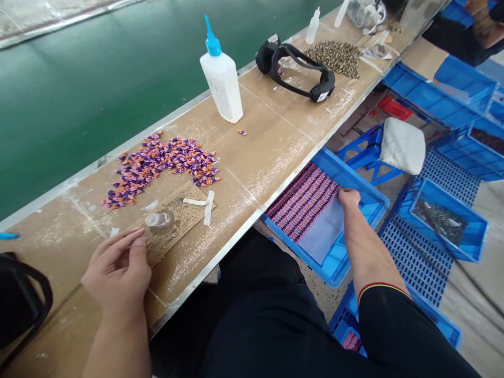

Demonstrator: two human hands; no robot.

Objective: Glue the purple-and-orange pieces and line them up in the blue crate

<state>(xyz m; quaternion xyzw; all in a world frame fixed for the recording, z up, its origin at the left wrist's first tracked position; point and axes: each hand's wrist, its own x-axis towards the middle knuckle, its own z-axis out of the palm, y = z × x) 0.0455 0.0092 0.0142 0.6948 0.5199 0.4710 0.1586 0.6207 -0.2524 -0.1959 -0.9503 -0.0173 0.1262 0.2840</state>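
My left hand (120, 265) is over the worktable, thumb and fingertips pressed together in a pinch; anything between them is too small to make out. Close to its fingertips, a small clear cup (159, 219) stands on a brown card (179, 223) bearing dark specks. A thin whitish stick (195, 201) rests across the card near a strip of white tape (209, 208). My right hand (349, 198) reaches into a blue crate (334, 270), its curled fingers at the end of a pink-and-purple braided cord (311, 191) among several laid side by side. Its fingertips are partly hidden.
Purple-and-orange small pieces (165, 160) lie heaped on the table, one apart. Behind them stand a white bottle with a blue nozzle (222, 79) and a black headset strap (295, 68). Beyond is a pile of brassy bits (336, 58). A blue stool (366, 149) stands beside the crate.
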